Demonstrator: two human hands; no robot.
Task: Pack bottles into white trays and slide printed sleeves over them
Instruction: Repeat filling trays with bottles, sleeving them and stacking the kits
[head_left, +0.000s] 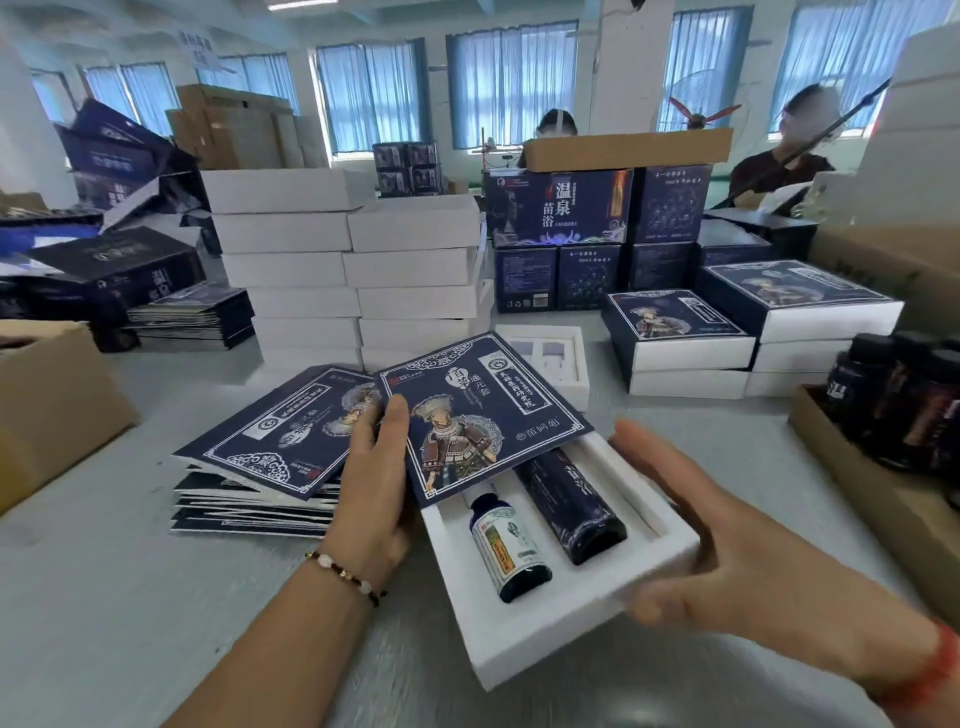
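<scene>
Tray: your white foam tray (545, 631) lies at lower centre on the grey tabletop (104, 597), holding two dark bottles (569, 506).
Sleeve: the navy printed sleeve (483, 415) covers the tray's far end.
Left hand (376, 467): pinches the sleeve's edge.
Right hand (727, 540): grips the tray's right side.

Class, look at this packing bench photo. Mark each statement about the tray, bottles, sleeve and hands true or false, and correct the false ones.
1. The white tray holds two bottles. True.
2. The printed sleeve covers the whole tray. False: it covers only the far end.
3. The left hand holds the sleeve. True.
4. The small bottle and the tall dark bottle stand upright. False: both lie flat.
5. The right hand grips a bottle. False: it holds the tray's side.
</scene>
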